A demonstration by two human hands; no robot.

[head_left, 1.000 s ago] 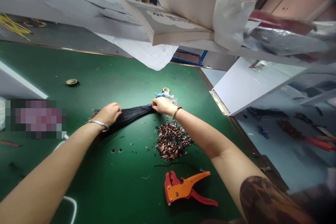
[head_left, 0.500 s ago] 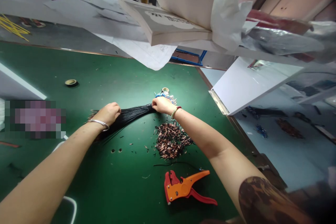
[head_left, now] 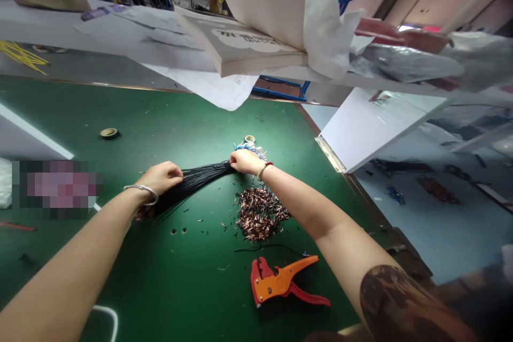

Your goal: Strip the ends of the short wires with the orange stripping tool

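A thick bundle of black wires (head_left: 192,187) stretches across the green mat, with blue-tipped ends (head_left: 250,147) fanning out past my right hand (head_left: 245,162). That hand grips the bundle near its tipped end. My left hand (head_left: 162,178) grips the same bundle farther along, and its far end lies hidden beneath that wrist. Just below the bundle sits a heap of copper-coloured wire clippings (head_left: 260,215). Nearer me lies an orange and red wire stripper (head_left: 276,283), touched by neither hand.
The green mat (head_left: 160,117) carries scattered black bits and a roll of tape (head_left: 109,133). A smaller roll (head_left: 249,139) sits behind the blue tips. A white board (head_left: 372,131) juts over the right edge, and papers and a large book (head_left: 240,45) lie beyond.
The whole view has shifted slightly left and tilted. Both hands still grip the bundle, and nothing on the mat has visibly moved.
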